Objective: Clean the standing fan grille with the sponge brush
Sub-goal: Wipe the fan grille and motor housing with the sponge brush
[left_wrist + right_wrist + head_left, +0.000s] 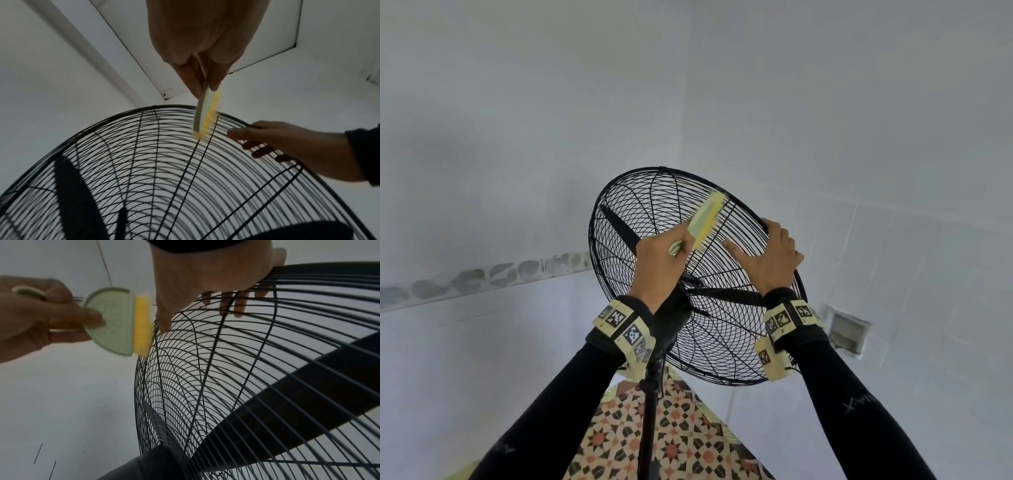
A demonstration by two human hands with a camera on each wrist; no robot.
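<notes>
The black wire fan grille tilts away from me on its stand, with dark blades behind the wires. My left hand grips the pale green sponge brush by its handle. Its yellow sponge edge presses on the wires near the grille's top rim. In the right wrist view the green brush and yellow sponge meet the grille edge-on. My right hand grips the rim, fingers hooked through the wires, thumb lying on the outside.
The black pole and motor housing stand below my left wrist. White tiled walls meet in a corner behind the fan. A recessed wall box is at the right. Patterned floor tiles show below.
</notes>
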